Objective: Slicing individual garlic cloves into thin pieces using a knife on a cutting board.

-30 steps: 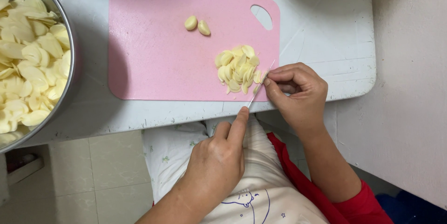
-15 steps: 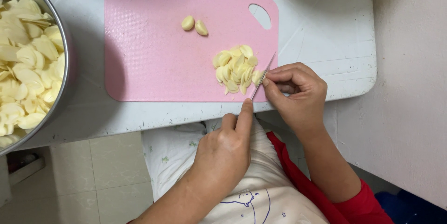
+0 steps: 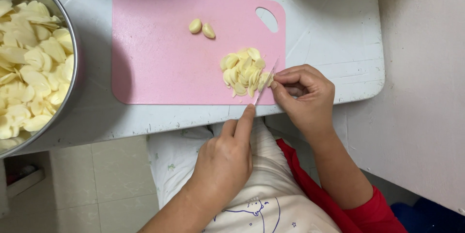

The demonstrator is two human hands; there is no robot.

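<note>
The left hand [image 3: 223, 160] is closed around the handle of a knife [image 3: 265, 84], with its forefinger stretched along the back of the blade. The thin blade stands edge-down on the pink board [image 3: 160, 54], at the right side of the pile of slices [image 3: 243, 72]. The right hand [image 3: 306, 98] rests at the board's lower right corner, just beside the blade; its fingers [image 3: 286, 75] are curled together, tips pinched on a pale clove piece [image 3: 267, 79] pressed against the blade. How much of that piece is left cannot be told, since the fingertips cover it.

The slices lie heaped on the right half of the board, below its oval handle hole. 2 whole peeled cloves [image 3: 202, 28] lie touching each other higher up, near the board's middle, well apart from the pile.

The board lies on a pale worktop [image 3: 329, 34]. At the left edge stands a metal bowl [image 3: 71, 75] filled with more pale slices, its rim close to the board's left side. Below the worktop the person's lap shows a light printed cloth and a red sleeve on the right arm.
</note>
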